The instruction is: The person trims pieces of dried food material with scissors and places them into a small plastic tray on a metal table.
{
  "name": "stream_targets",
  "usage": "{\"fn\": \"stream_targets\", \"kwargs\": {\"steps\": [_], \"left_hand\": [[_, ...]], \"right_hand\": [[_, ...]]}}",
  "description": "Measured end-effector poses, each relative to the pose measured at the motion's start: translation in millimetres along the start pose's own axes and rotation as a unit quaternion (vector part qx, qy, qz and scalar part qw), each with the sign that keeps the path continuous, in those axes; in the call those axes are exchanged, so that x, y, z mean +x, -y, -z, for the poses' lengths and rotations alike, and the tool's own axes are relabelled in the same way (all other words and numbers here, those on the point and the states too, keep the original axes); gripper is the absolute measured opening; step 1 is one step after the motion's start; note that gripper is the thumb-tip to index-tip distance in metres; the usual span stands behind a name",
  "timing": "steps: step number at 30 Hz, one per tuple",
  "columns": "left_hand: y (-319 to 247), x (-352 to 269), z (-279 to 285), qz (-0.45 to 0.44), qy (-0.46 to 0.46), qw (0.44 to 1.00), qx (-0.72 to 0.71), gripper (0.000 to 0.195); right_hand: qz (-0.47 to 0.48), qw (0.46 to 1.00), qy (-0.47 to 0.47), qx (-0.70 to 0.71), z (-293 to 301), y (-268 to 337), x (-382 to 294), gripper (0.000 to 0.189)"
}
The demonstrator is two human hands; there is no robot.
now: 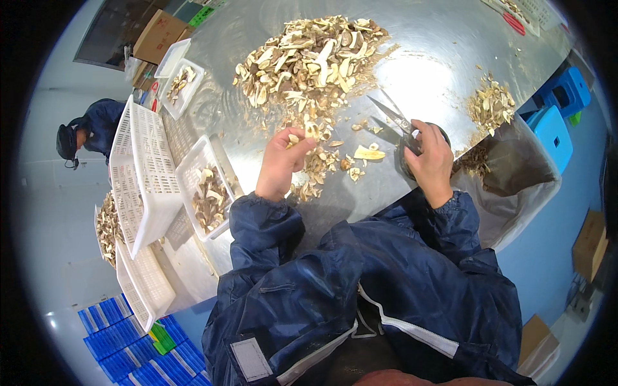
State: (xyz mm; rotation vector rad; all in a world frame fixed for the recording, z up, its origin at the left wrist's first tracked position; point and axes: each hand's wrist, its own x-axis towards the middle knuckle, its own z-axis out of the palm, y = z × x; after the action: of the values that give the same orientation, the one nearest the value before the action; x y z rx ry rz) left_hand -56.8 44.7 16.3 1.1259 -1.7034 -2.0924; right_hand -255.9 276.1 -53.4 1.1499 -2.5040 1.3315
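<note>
My left hand pinches a pale dried mushroom slice between thumb and finger, and another bit shows against its curled fingers. In my right hand is a pair of scissors with dark handles, its metal blades parted and pointing up and left. A large heap of dried mushroom slices lies on the metal table beyond my hands. Smaller mushroom pieces are scattered beside my left hand. A yellowish slice rests between the two hands. A round dark object beneath my right hand is mostly hidden.
Left of me stand a white tray of slices and a tilted perforated white basket. A small mushroom pile sits at the table's right edge, above a lined bin. Blue stools stand beyond. A person bends at far left.
</note>
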Motion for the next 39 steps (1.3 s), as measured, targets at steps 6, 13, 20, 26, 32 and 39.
{"fn": "stream_targets", "kwargs": {"steps": [6, 13, 20, 26, 32, 39], "left_hand": [[10, 18, 11, -0.101, -0.082, 0.973, 0.191, 0.016], [12, 77, 4, -0.193, -0.169, 0.855, 0.451, 0.028], [6, 85, 11, -0.123, -0.087, 0.855, 0.496, 0.028], [-3, 74, 23, -0.066, -0.100, 0.897, 0.425, 0.029], [3, 80, 19, -0.144, -0.070, 0.838, 0.522, 0.029], [5, 74, 33, -0.167, -0.072, 0.898, 0.401, 0.021]], "right_hand": [[-0.002, 1.000, -0.004, -0.002, -2, -1, -1, 0.054], [0.027, 1.000, -0.016, -0.004, -1, -1, 0, 0.047], [0.015, 1.000, -0.007, -0.007, -1, -3, 0, 0.050], [0.013, 1.000, -0.001, -0.002, 0, -2, -1, 0.055], [0.013, 1.000, 0.000, -0.002, 1, -1, 1, 0.054], [0.022, 1.000, -0.001, -0.004, 0, 0, 1, 0.053]]}}
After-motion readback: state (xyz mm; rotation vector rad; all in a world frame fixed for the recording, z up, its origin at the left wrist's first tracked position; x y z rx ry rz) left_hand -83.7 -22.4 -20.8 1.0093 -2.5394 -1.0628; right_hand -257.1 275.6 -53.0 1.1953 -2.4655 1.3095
